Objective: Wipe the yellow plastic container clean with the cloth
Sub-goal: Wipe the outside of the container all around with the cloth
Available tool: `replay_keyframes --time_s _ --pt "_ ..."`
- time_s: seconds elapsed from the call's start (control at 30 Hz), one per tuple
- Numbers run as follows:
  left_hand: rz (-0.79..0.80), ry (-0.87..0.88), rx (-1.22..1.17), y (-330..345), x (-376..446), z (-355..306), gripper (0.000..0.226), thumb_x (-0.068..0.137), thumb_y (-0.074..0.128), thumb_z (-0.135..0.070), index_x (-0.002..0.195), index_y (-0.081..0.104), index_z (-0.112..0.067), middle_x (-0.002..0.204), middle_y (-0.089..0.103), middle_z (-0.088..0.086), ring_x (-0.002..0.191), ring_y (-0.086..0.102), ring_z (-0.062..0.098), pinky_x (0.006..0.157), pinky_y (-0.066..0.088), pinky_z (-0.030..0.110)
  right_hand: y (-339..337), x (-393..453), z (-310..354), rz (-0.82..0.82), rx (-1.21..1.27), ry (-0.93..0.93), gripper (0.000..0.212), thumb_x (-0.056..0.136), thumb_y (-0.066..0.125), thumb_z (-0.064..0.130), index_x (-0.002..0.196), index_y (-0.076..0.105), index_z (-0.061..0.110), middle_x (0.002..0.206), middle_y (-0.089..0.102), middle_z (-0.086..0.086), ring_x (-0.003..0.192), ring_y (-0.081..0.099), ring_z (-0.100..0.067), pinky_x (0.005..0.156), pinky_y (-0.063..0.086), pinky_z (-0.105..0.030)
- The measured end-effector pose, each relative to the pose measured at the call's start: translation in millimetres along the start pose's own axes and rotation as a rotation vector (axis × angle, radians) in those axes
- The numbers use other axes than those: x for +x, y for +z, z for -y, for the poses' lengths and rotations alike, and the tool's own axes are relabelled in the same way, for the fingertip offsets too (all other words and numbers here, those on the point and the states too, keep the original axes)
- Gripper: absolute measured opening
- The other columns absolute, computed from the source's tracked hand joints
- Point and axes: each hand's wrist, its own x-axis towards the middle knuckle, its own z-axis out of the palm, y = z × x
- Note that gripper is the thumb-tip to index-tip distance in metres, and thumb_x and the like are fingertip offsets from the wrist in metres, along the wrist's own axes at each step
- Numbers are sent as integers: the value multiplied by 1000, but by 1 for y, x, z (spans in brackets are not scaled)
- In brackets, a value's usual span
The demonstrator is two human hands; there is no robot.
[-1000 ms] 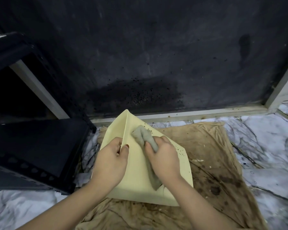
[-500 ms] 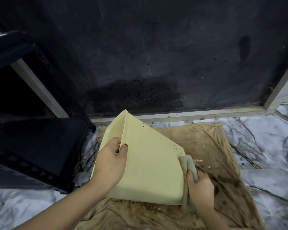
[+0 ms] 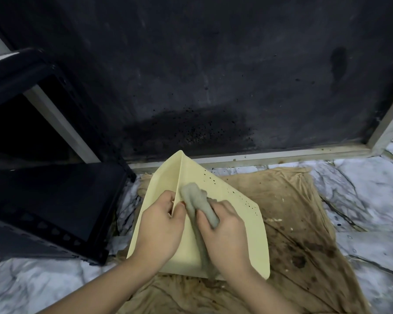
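The pale yellow plastic container [image 3: 243,214] stands tilted on a stained brown sheet, one corner ridge pointing up, with small holes along its right face. My left hand [image 3: 159,227] grips that ridge, fingers on one side and thumb on the other. My right hand [image 3: 225,236] presses a bunched grey cloth [image 3: 199,201] against the container's face just right of the ridge. The cloth's tail hangs down between my hands towards the container's lower edge.
A stained brown sheet [image 3: 304,223] lies on the marble-patterned floor [image 3: 372,196]. A black crate-like rack [image 3: 45,200] stands close on the left. A dark soot-marked panel [image 3: 213,75] with a pale frame rises right behind the container.
Half a second ago my right hand held the cloth at the container's lower right edge. It has swept up and left to the ridge. My left hand and the container stayed put.
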Motion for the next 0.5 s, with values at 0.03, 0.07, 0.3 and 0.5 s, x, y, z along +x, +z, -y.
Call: replay_keyframes --time_s 0.03,0.07,0.3,0.5 --pt "2 2 5 0 0 0 16 90 49 -19 76 51 -12 60 51 9 54 45 23 56 40 39 0 10 1 3 -10 5 18 86 55 28 98 66 20 88 60 0 77 58 -20 69 47 -35" --pt "6 0 4 0 1 0 15 90 49 -20 78 53 -10 63 55 13 55 48 27 57 42 41 0 18 0 -1 -12 14 16 86 55 26 96 66 19 88 59 -1 76 57 -21 68 47 -36" --pt "46 -16 -3 -4 6 1 17 90 48 -19 88 54 -4 77 62 21 61 52 30 53 38 32 -1 56 -45 -16 -62 196 18 86 55 26 79 63 11 86 62 -12 75 56 -28 63 43 -35" --pt "165 -108 -22 -12 23 -7 18 84 51 -12 75 39 -3 59 39 2 56 34 18 54 28 31 -19 41 -107 -23 -120 346 23 87 51 26 64 52 20 82 62 -16 71 58 -30 60 38 -32"
